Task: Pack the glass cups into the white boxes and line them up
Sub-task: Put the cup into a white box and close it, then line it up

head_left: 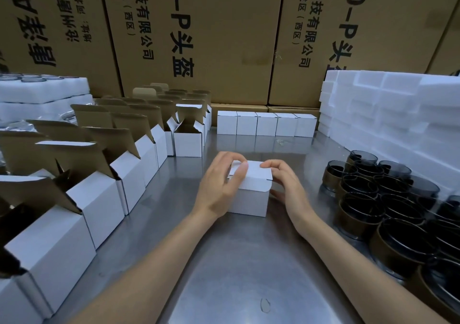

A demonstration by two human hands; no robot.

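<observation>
- Right, we see the white box (249, 194) mid-bench, lid flap down on top.
- L hand (222, 183) grips its left side, thumb pressing the lid; R hand (286, 183) holds the right side, fingers curled on the lid edge.
- Glass cups (388, 199) clustered at right edge.
- Open boxes (129, 164) along left edge.
- Five closed boxes (266, 124) in a row at far edge, w/ foam blocks (388, 109) at far right corner.
</observation>
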